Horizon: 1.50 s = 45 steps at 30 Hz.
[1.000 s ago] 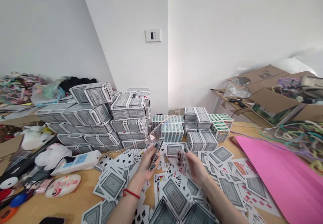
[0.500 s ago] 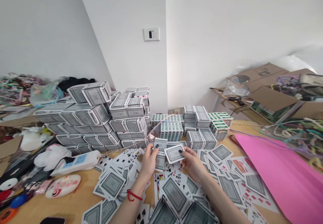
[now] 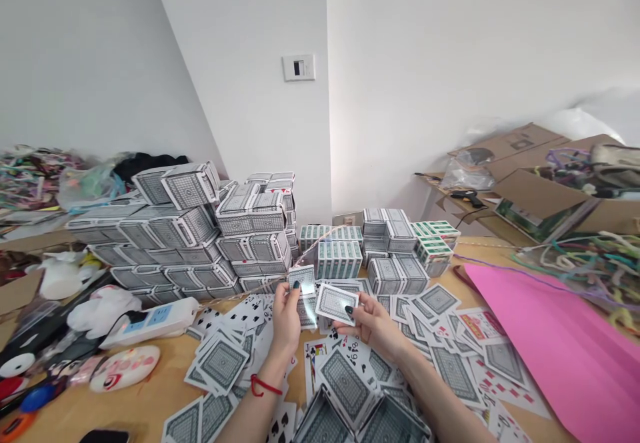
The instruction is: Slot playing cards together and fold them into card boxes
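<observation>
Between thumb and fingers, my left hand (image 3: 287, 316) pinches playing cards (image 3: 303, 279) with grey patterned backs; a shiny glare lies across them and a fold shows partway down. My right hand (image 3: 373, 322) grips another playing card (image 3: 337, 304), held nearly flat with its back up, thumb on top. The two held pieces are close together, the right one a little lower. Below my hands, loose cards (image 3: 345, 380) lie face up and face down. Nearest me stands an open box shape made of cards (image 3: 325, 420), partly cut off by the lower edge.
Stacked card boxes (image 3: 190, 226) rise at the left, with more card blocks (image 3: 397, 273) and green-white card packs (image 3: 340, 258) at the back. A pink sheet (image 3: 540, 336) covers the right side. A power strip (image 3: 160, 322) and a glue gun (image 3: 469, 196) are also there.
Both hands have shifted slightly left with their cards. The cards in my left hand have tilted and now catch the light.
</observation>
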### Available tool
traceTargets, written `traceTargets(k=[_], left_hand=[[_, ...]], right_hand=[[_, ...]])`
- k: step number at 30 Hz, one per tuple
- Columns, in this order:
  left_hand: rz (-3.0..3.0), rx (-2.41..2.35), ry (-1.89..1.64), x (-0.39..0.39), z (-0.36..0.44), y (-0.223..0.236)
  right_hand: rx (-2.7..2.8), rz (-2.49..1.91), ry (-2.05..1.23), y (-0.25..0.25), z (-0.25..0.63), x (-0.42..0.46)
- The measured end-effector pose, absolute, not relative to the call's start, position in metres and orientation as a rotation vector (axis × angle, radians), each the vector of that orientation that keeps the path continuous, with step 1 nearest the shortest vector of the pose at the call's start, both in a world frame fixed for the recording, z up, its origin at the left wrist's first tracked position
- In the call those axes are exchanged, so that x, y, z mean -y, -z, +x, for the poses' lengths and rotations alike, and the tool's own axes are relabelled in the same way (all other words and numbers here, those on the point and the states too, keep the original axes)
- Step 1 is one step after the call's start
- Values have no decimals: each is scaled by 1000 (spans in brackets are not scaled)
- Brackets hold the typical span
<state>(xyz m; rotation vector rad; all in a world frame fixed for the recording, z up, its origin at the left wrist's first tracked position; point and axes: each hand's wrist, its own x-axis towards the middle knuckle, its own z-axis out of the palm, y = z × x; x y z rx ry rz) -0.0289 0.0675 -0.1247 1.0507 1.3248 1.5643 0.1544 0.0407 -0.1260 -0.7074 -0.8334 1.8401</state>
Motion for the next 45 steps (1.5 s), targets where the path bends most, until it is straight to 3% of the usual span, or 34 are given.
traceTargets(k=[22,45], left_hand=[[793,-1225,-1592,-69,-29,115],[968,-1313,-1552,-68,-31,117]], right_hand=[[894,-756,-1770,118,151,-38],[938,-809,-1737,117,151,-36]])
